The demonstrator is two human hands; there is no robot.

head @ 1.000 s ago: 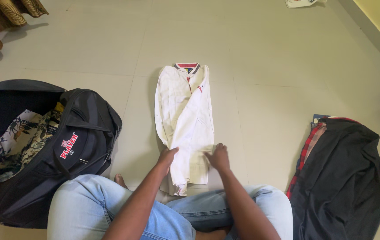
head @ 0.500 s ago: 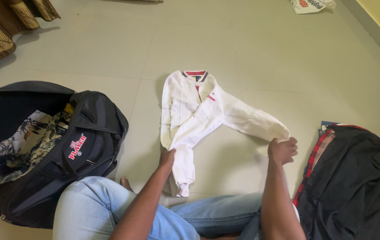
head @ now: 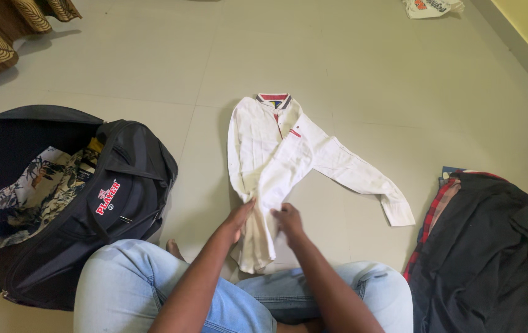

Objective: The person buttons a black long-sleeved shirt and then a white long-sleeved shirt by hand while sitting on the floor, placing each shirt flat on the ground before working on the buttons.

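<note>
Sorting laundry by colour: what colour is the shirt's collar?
Red with dark edging, on the white shirt; clearest in the head view.

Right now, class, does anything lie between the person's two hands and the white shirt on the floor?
Nothing visible does. The left hand and the right hand both rest directly on the lower part of the white shirt; the black bag lies off to one side.

I see a white shirt [head: 276, 154] with a red and navy striped collar [head: 274, 98] and red trim at the placket. The bag [head: 91, 209] is black with a red and white logo, holding leaf-printed cloth [head: 36, 191] in cream, navy and olive. The jeans [head: 134, 290] are light blue. A black garment [head: 480, 246] covers red plaid fabric [head: 427, 206]. The floor [head: 369, 74] is pale grey tile.
</note>
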